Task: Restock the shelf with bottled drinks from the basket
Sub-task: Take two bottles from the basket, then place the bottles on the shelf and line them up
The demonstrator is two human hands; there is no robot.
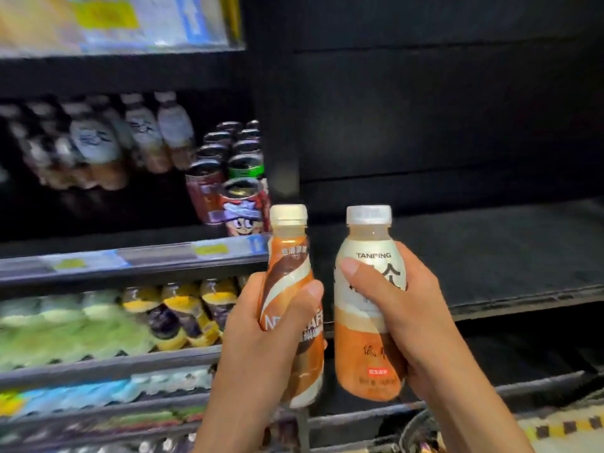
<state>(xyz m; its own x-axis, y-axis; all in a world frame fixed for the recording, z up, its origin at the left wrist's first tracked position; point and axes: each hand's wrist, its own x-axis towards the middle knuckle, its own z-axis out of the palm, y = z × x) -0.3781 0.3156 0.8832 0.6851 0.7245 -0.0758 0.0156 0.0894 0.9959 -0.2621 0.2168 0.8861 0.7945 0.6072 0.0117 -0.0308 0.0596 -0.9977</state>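
A shop — drinks aisle, stocked shelves (130, 256) with price-tag strips (209, 249), rows of cans (242, 204)

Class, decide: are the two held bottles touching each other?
Apart. The head view shows a dark gap between the orange-swirl bottle and the Tanping bottle.

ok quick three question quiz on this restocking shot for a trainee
1. True or false: the left grip holds the TANPING bottle.
2. What stands on the shelf behind the orange swirl-label bottle? A cans B cartons C jars
3. Fill in: the TANPING bottle's cap is ___.
Key: 1 false, the right grip holds it; 2 A; 3 white.
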